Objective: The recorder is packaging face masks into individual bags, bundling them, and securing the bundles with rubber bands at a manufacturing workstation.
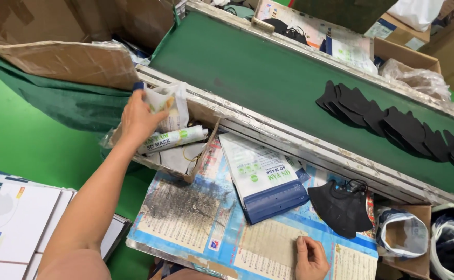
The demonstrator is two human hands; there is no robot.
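Note:
My left hand point(138, 118) reaches into a small cardboard tray point(206, 136) and grips a white plastic pouch point(174, 103) standing among other pouches point(172, 139). My right hand point(310, 257) rests with fingers curled on the paper-covered work board point(196, 218), holding nothing. Between the hands lies a stack of white and blue flat pouches point(262, 176). A small pile of black face masks point(341, 206) sits just right of that stack.
A green conveyor belt point(258, 72) runs diagonally behind the board, carrying a row of black masks point(398, 127). Large cardboard boxes point(56, 41) stand at upper left and upper right. Flat white cartons point(14, 218) lie at lower left. A roll of tape point(403, 233) sits at right.

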